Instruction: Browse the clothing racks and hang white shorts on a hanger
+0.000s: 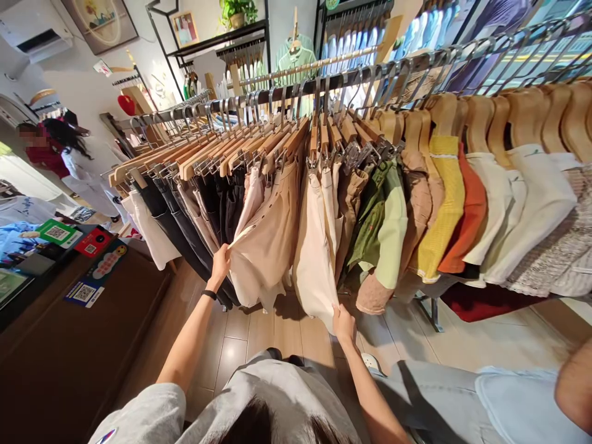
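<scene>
Beside the clothes rail (pixel 277 92), beige trousers (pixel 263 253) held out

Wooden hangers (pixel 277 142) clip each pair at the waist, so the legs fall free. Your left hand (pixel 219 265) pinches the beige trousers' edge, keeping them out from the row. Your right hand (pixel 343 324) is at the hem of the cream trousers (pixel 314 265); its fingers are hidden, so you cannot tell its grip.

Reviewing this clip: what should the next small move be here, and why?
Probably the right hand should lift the hem of the cream garment slightly to check it, since it is at that hem, while the left hand holds the edge of the neighbouring beige garment away from it.
</scene>
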### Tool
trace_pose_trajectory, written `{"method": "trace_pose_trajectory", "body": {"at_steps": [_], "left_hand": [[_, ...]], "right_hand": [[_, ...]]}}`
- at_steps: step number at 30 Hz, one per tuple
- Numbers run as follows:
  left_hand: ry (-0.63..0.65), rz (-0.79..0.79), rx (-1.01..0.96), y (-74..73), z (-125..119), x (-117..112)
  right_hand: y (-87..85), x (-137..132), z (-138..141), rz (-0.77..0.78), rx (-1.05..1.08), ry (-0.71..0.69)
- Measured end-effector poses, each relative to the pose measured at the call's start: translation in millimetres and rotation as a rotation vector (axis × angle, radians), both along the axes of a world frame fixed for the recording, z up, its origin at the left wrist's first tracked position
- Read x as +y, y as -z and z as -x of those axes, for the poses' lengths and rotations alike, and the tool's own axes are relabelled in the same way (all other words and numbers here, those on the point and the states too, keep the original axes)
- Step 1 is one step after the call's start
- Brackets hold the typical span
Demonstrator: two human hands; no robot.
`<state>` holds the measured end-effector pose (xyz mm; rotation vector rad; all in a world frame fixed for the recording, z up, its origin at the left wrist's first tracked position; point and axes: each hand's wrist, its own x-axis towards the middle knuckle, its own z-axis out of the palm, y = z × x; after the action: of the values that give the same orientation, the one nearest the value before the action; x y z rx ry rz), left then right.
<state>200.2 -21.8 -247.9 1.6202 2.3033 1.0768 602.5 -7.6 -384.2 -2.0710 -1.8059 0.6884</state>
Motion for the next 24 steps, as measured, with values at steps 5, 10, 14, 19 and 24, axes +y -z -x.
{"method": "trace_pose_trajectory", "body": {"at_steps": [5,10,14,19,24], "left_hand": [[-0.081,0.027,0.079,-4.2,10.5,-10.8],[-0.164,0.145,0.180,-4.3,10.8,-12.4],[-0.174,0.277,0.257,-1.1,7.1,-12.8],[-0.090,0.415,0.335,-12.8,10.8,-11.4],[-0.065,0.498,0.425,-41.8,-5.9,-26.1]], "right_hand": [[15.0,-9.0,-14.3,0.058,-0.060,0.022],[21.1,-15.7,-6.3,0.125,-0.077,-0.073],[17.8,-32.4,44.8,0.214,-0.051,-0.295],[-3.5,-50.7,132.0,0.199,0.020,-0.661],[-30.4,-55.5,199.4,0.147,0.084,-0.848]]}}
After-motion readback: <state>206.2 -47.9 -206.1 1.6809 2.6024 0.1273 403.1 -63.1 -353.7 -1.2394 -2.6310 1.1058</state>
